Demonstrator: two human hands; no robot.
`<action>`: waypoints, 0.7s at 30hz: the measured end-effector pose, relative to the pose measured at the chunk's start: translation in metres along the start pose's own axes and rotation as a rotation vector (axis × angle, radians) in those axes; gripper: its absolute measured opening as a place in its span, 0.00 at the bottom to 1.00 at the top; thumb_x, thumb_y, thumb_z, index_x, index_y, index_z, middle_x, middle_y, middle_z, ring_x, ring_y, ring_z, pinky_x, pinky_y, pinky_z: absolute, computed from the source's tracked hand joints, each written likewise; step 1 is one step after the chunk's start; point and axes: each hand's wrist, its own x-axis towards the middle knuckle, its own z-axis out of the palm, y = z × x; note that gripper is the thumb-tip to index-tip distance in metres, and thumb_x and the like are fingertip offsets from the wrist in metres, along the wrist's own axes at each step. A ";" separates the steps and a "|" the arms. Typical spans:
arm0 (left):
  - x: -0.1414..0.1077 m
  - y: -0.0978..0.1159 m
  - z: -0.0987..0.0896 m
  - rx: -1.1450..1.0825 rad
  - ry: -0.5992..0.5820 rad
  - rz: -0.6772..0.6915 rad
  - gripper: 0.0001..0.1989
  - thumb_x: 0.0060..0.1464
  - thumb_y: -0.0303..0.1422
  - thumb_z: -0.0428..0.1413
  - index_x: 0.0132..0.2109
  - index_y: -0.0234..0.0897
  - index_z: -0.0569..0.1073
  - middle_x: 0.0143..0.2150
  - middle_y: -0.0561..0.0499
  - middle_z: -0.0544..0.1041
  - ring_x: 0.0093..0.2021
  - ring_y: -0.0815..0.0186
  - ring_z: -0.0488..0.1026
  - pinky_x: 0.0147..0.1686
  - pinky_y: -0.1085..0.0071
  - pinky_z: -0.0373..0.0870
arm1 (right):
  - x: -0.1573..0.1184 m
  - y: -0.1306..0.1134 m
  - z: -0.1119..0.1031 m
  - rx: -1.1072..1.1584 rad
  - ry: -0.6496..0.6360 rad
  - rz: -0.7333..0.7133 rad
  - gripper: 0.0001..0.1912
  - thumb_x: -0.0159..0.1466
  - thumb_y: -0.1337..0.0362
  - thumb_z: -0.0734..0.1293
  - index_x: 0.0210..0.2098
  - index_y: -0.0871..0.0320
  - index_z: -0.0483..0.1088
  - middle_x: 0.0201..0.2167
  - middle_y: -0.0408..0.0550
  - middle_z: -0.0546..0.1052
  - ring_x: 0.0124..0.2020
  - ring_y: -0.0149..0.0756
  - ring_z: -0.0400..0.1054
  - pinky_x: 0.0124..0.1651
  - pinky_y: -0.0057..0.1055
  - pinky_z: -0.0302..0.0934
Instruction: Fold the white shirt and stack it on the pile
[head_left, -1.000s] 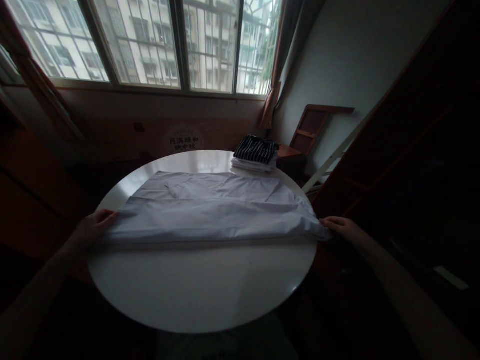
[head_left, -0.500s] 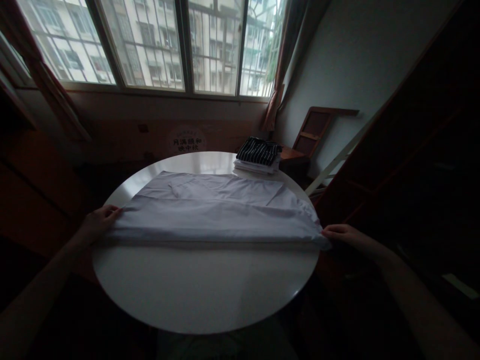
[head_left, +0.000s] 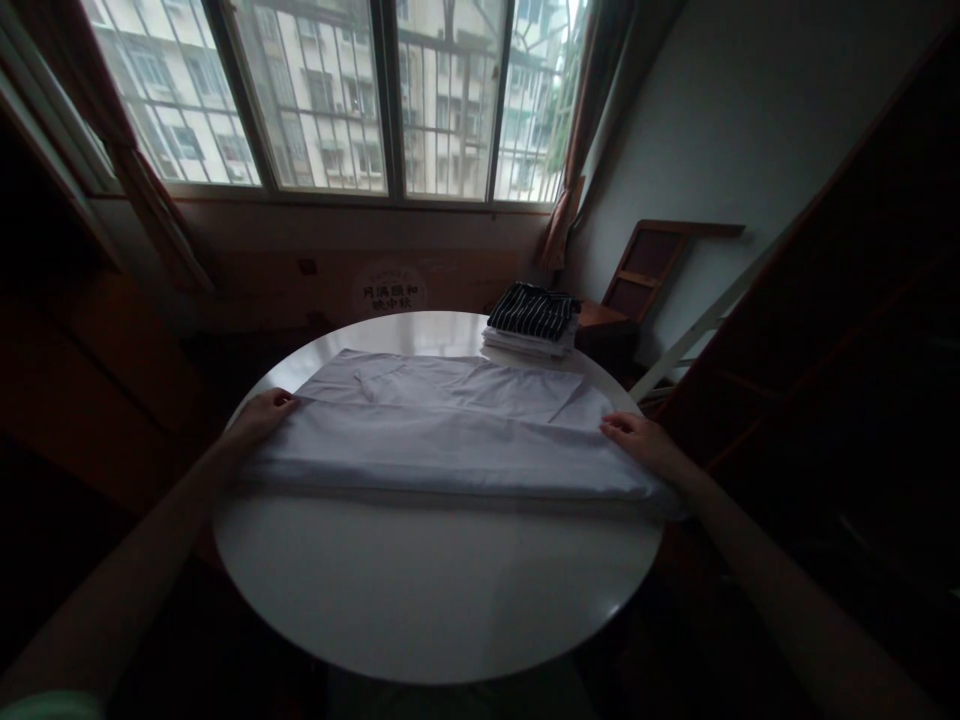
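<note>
A white cloth [head_left: 450, 450], folded over into a wide band, lies across the round white table [head_left: 442, 590]. At the cloth's left end my left hand [head_left: 264, 410] rests near the fold line, its fingers closed on the fabric edge. My right hand [head_left: 637, 440] is over the right end, fingers bent and touching the cloth; whether they pinch it is hard to see in the dim light. The front edge of the cloth lies fairly straight, and its right front corner reaches the table's rim, partly beneath my right forearm.
On the table's back right sits a stack of folded clothes with a black striped piece [head_left: 534, 311] on top. Behind it stands a wooden chair [head_left: 645, 270]. A long cardboard box [head_left: 337, 285] is below the barred window [head_left: 322, 100].
Both hands have moved inward and away from me, from the cloth's outer front corners to farther up its ends. My right hand has let go of the corner. The view has shifted slightly.
</note>
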 end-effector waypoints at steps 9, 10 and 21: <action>-0.004 -0.002 0.012 0.183 0.117 -0.026 0.19 0.55 0.40 0.42 0.46 0.33 0.68 0.42 0.39 0.75 0.41 0.55 0.72 0.36 0.67 0.64 | 0.003 0.004 0.002 -0.050 -0.042 -0.033 0.16 0.55 0.53 0.59 0.24 0.59 0.69 0.28 0.50 0.75 0.31 0.39 0.68 0.36 0.32 0.61; -0.004 -0.003 0.013 0.197 0.123 -0.035 0.19 0.56 0.40 0.41 0.46 0.33 0.67 0.42 0.39 0.75 0.41 0.55 0.72 0.35 0.67 0.64 | 0.002 0.005 0.002 -0.054 -0.050 -0.042 0.17 0.55 0.52 0.59 0.24 0.58 0.69 0.28 0.50 0.75 0.31 0.39 0.68 0.35 0.32 0.60; 0.005 0.006 0.015 0.331 0.127 -0.052 0.20 0.57 0.40 0.39 0.47 0.31 0.66 0.40 0.36 0.75 0.40 0.51 0.72 0.34 0.64 0.64 | 0.007 0.002 0.007 -0.159 -0.039 -0.011 0.14 0.59 0.55 0.56 0.26 0.57 0.64 0.26 0.48 0.73 0.31 0.37 0.67 0.33 0.30 0.57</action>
